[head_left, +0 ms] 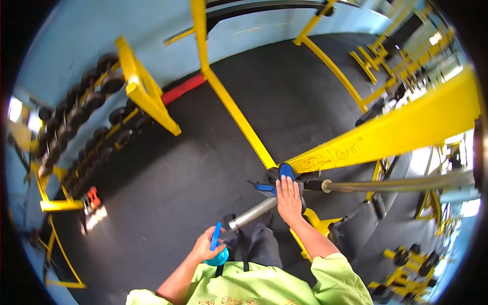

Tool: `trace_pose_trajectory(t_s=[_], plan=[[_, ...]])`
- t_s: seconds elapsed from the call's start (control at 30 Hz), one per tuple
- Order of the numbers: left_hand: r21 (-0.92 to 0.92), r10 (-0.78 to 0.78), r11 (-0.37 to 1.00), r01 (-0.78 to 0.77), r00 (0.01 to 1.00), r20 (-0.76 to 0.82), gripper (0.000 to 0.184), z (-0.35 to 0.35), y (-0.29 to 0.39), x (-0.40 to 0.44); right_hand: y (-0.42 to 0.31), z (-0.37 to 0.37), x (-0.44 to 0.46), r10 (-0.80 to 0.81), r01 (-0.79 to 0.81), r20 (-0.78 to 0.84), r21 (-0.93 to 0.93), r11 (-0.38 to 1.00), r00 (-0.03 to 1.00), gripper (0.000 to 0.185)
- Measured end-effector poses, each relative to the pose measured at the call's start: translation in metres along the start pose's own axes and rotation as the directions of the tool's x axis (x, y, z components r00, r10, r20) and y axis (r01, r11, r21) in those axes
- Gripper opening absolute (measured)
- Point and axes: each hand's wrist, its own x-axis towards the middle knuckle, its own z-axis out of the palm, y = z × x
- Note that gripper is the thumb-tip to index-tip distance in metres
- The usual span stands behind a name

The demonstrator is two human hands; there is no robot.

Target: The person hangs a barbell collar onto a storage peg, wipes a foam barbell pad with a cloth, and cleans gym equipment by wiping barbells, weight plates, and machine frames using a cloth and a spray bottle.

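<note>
My left hand [207, 246] is closed round a spray bottle [217, 257] with a blue top and a turquoise body, low in front of my green shirt. My right hand [288, 197] lies with its fingers stretched out on a blue and black piece [285, 172] at the foot of the yellow upright. Its palm side is hidden, so I cannot tell if a cloth is under it. A metal bar [396, 184] runs from the right to this spot, and its thick silver end [253, 213] sticks out to the lower left of my right hand.
A thick yellow beam [396, 127] rises to the right. Dumbbells stand on a rack [147, 101] at the left. Yellow frame bars [239, 119] cross the black floor [168, 188]. Black padded equipment [356, 231] is at the lower right, with more dumbbells [429, 260] beyond.
</note>
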Motion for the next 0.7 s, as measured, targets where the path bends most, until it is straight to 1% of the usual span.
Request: trace_pose_trajectory(t_s=[0.03, 0.07, 0.13, 0.17, 0.2, 0.27, 0.3, 0.37, 0.4, 0.47, 0.5, 0.53, 0.6, 0.63, 0.67, 0.7], plan=[[-0.029, 0.039, 0.999, -0.04, 0.999, -0.033, 0.055, 0.005, -0.005, 0.001, 0.0, 0.0, 0.02, -0.054, 0.057, 0.054, -0.068, 0.996, 0.997, 0.052], [0.039, 0.038, 0.999, -0.037, 0.999, -0.032, 0.055, 0.007, -0.001, 0.002, -0.004, 0.002, 0.035, -0.099, 0.114, 0.116, -0.128, 0.985, 0.988, 0.052], [-0.048, -0.025, 0.999, 0.022, 0.997, -0.07, 0.055, 0.015, 0.004, 0.003, -0.012, 0.019, 0.067, -0.161, 0.228, 0.3, -0.205, 0.952, 0.94, 0.052], [-0.09, -0.003, 0.996, -0.006, 0.995, -0.099, 0.054, 0.022, -0.002, 0.002, -0.015, 0.027, 0.084, -0.199, 0.328, 0.428, -0.252, 0.91, 0.882, 0.051], [-0.126, -0.025, 0.992, 0.011, 0.993, -0.116, 0.054, 0.028, -0.004, 0.0, -0.019, 0.035, 0.096, -0.236, 0.369, 0.439, -0.248, 0.896, 0.867, 0.051], [-0.205, -0.039, 0.979, -0.01, 0.971, -0.236, 0.051, 0.039, -0.004, -0.005, -0.03, 0.056, 0.118, -0.148, 0.406, 0.691, -0.225, 0.886, 0.707, 0.049], [-0.247, -0.065, 0.969, -0.007, 0.957, -0.283, 0.051, 0.046, -0.008, -0.009, -0.036, 0.067, 0.128, -0.183, 0.451, 0.7, -0.22, 0.865, 0.691, 0.049], [-0.321, -0.133, 0.947, 0.018, 0.931, -0.34, 0.051, 0.053, -0.014, -0.018, -0.047, 0.091, 0.147, -0.04, 0.421, 0.867, -0.2, 0.885, 0.496, 0.046], [-0.358, -0.172, 0.933, 0.029, 0.911, -0.374, 0.051, 0.058, -0.018, -0.023, -0.049, 0.103, 0.154, -0.061, 0.464, 0.872, -0.198, 0.863, 0.486, 0.046], [-0.39, -0.219, 0.92, 0.037, 0.875, -0.432, 0.052, 0.068, -0.033, -0.033, -0.047, 0.12, 0.169, -0.031, 0.367, 0.964, -0.07, 0.927, 0.263, 0.043], [-0.407, -0.263, 0.911, 0.072, 0.861, -0.436, 0.052, 0.071, -0.036, -0.038, -0.048, 0.102, 0.181, -0.074, 0.359, 0.973, -0.01, 0.933, 0.219, 0.043], [-0.422, -0.307, 0.9, 0.11, 0.846, -0.436, 0.052, 0.072, -0.038, -0.043, -0.046, 0.105, 0.187, -0.076, 0.392, 0.975, -0.012, 0.92, 0.21, 0.043], [-0.492, -0.351, 0.865, 0.099, 0.82, -0.453, 0.053, 0.077, -0.043, -0.048, -0.031, 0.11, 0.196, -0.108, 0.216, 0.964, 0.055, 0.975, 0.242, 0.046], [-0.508, -0.369, 0.854, 0.11, 0.816, -0.445, 0.053, 0.078, -0.044, -0.048, -0.021, 0.106, 0.2, -0.133, 0.172, 0.956, 0.089, 0.981, 0.261, 0.047], [-0.521, -0.382, 0.845, 0.116, 0.813, -0.438, 0.053, 0.078, -0.044, -0.047, -0.009, 0.098, 0.197, -0.128, 0.19, 0.958, 0.08, 0.978, 0.257, 0.047], [-0.535, -0.386, 0.838, 0.111, 0.813, -0.435, 0.053, 0.081, -0.046, -0.044, 0.006, 0.082, 0.185, -0.092, 0.011, 0.906, 0.096, 0.995, 0.413, 0.049]])
